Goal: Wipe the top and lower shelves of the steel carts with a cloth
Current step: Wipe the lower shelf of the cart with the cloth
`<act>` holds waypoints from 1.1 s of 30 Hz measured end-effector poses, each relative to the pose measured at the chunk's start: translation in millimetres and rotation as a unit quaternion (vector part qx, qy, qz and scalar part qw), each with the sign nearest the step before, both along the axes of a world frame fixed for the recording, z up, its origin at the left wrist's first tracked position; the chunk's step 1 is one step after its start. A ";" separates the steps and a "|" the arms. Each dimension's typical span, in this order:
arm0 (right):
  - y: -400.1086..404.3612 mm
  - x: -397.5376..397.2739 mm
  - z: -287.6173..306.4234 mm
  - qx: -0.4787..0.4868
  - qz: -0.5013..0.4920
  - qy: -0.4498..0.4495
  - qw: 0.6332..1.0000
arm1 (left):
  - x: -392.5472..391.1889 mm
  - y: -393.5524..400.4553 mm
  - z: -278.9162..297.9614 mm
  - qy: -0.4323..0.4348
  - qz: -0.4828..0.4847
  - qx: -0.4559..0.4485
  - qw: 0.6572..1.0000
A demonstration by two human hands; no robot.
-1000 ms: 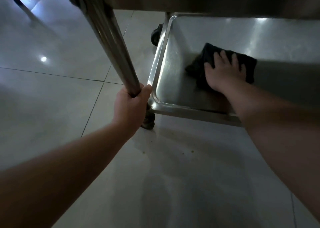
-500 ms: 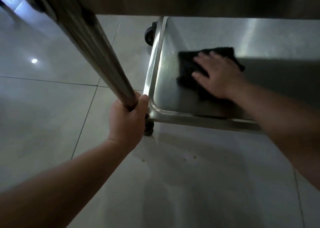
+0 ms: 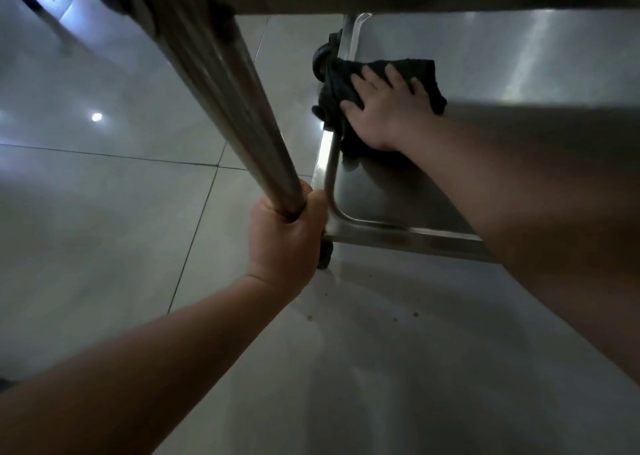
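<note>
No brand, label or writing can be read anywhere on the cart or the cloth. One dark cloth (image 3: 420, 74) lies at the far left corner of the lower shelf (image 3: 519, 67), its long axis running left to right, with its left end draped over the shelf's raised left rim. The right hand (image 3: 384, 108) lies flat on the cloth, fingers straight and slightly spread, pointing to the far left. The left hand (image 3: 285, 236) is curled round the single steel leg (image 3: 221, 84) near its bottom, at the near left corner of the shelf. Two black casters show: one (image 3: 320, 56) at the far left corner, one (image 3: 325, 254) just below the left hand. The floor (image 3: 104, 195) is pale glossy tile.
</note>
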State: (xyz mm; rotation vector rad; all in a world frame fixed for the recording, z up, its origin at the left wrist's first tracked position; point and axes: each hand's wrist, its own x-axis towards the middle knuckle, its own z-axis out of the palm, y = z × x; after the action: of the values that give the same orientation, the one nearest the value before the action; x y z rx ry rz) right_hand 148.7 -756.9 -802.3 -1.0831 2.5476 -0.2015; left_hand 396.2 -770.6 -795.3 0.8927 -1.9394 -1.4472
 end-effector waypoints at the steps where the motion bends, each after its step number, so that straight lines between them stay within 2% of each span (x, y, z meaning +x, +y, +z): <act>1: 6.2 8.3 -2.0 -0.002 0.007 0.007 1.000 | 0.1 0.0 -0.4 -0.002 0.000 0.000 1.000; 8: 51.3 67.8 -11.5 -0.010 0.061 0.023 0.998 | -0.5 1.5 2.2 -0.006 0.004 -0.012 1.000; 12: 78.5 96.6 -13.8 -0.033 0.089 -0.006 0.995 | -0.8 3.8 2.8 -0.007 0.029 -0.022 0.999; 18: 116.8 96.0 -12.0 -0.041 0.090 -0.008 0.995 | -4.7 7.7 7.1 -0.043 0.086 0.008 0.995; 22: 151.4 78.0 -13.2 -0.034 0.067 -0.011 0.997 | 6.3 13.3 5.3 -0.159 0.111 -0.005 0.981; 25: 180.8 64.3 -14.8 -0.036 0.040 -0.008 0.999 | 20.2 28.3 -3.4 -0.355 0.151 0.068 0.920; 27: 202.7 54.7 -15.9 -0.038 0.029 -0.007 0.999 | 23.8 48.2 -7.9 -0.402 0.072 0.142 0.902; 29: 224.2 44.6 -17.9 -0.041 0.022 -0.004 0.999 | 20.1 70.5 -7.1 -0.424 -0.018 0.153 0.892; 31: 246.3 32.8 -20.3 -0.040 0.013 -0.002 0.999 | 7.6 89.4 -5.3 -0.444 -0.091 0.076 0.888; 33: 269.5 20.2 -23.6 -0.036 0.004 0.005 0.999 | -10.4 107.5 3.3 -0.443 -0.146 -0.042 0.883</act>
State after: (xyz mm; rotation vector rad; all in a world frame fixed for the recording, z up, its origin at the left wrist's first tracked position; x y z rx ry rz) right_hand 169.0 -487.5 -825.9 -1.1226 2.5634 -0.2891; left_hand 385.8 -663.2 -792.0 1.4368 -2.8763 -1.1730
